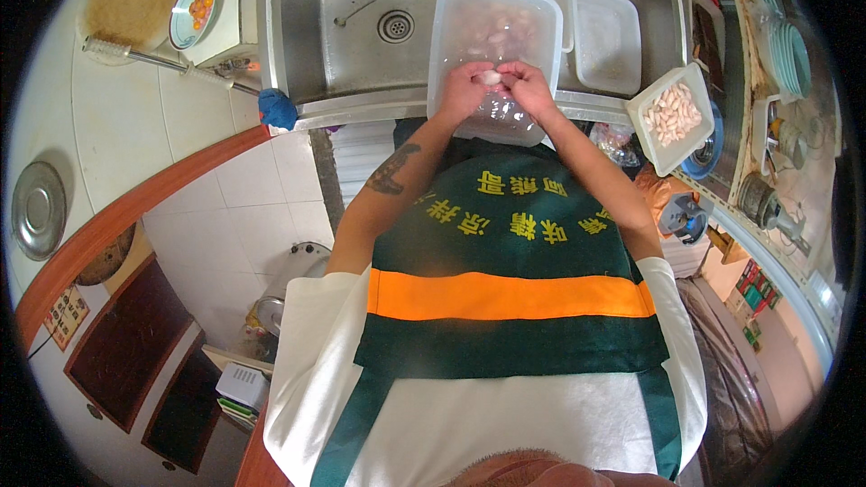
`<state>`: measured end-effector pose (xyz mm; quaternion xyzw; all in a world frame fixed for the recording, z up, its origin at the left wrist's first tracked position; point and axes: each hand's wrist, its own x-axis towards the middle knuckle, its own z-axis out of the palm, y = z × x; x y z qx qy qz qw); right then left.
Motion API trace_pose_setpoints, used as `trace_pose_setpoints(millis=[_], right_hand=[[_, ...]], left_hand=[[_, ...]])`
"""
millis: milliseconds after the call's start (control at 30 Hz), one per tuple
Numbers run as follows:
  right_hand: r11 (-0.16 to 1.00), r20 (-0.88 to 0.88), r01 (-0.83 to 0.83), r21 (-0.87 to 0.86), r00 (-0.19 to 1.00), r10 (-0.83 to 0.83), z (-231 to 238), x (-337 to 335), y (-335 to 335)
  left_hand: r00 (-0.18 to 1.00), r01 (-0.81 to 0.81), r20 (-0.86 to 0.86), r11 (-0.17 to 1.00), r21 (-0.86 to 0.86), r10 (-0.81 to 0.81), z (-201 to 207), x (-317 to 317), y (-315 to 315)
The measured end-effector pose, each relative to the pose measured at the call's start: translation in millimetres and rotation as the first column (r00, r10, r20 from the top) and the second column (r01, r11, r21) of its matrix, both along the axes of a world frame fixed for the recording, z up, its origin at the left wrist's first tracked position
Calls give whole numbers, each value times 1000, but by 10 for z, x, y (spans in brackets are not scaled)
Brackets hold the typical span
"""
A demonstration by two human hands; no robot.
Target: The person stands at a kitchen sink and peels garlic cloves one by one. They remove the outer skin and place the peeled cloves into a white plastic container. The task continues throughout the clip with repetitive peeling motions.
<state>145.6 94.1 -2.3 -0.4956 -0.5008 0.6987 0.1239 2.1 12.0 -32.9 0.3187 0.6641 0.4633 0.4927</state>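
My left hand (463, 92) and my right hand (529, 87) meet over a translucent white tub (442, 13). Between their fingertips is a small pale piece (490, 78), possibly meat; its exact kind is unclear. Both hands pinch at it, the left from one side and the right from the other. More pinkish pieces (494, 25) lie in the tub's far part, and shiny, wet-looking reflections fill the near part. On the right, beyond my right forearm, a white tray (669, 162) holds several pale pinkish pieces (672, 114).
The tub rests over the front edge of a two-basin steel sink (311, 54), beside its drain (395, 27). In the right basin stands a white container (607, 41). A bowl with orange pieces (192, 13) sits at far left, near a blue cloth (277, 109). Stacked plates (788, 59) stand at far right.
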Motion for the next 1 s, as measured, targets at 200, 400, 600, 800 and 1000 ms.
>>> trace_pose_setpoints(millis=[200,400,600,800,1000], right_hand=[[950,43,-131,283,991,124,-86,59,7],[913,46,-161,375,987,155,-80,98,-14],[857,107,-195,478,981,163,-2,70,-19],[949,105,-162,270,985,139,-51,61,29],[919,36,-198,341,980,198,93,55,10]], left_hand=[[996,-20,84,999,-33,22,8,29,32],[998,-49,47,999,16,49,-5,4,78],[972,55,-227,998,-30,-60,-20,-22,89],[992,20,-123,999,-36,-25,10,-44,88],[976,-66,195,986,-153,95,30,-68,84]])
